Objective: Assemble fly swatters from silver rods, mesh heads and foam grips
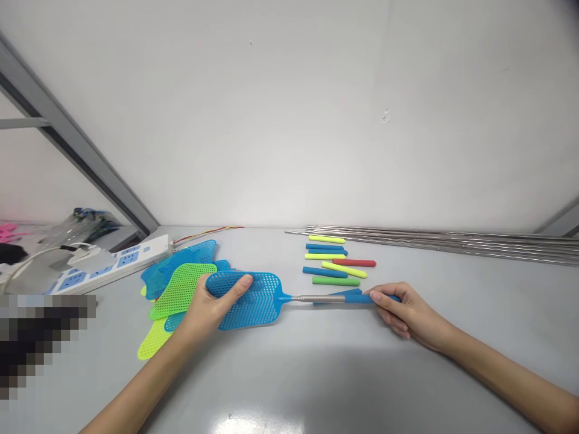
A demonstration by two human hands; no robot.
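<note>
I see the left hand [216,306] clamped on the blue swatter [304,298] by its head [259,304], the right hand [400,310] closed on its handle [358,299], over the table [353,380]. Uneven twisting might kink the thin neck [284,298].

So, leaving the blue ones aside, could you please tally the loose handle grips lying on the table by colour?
Yellow handle grips: 3
Red handle grip: 1
Green handle grip: 1
Total: 5
</note>
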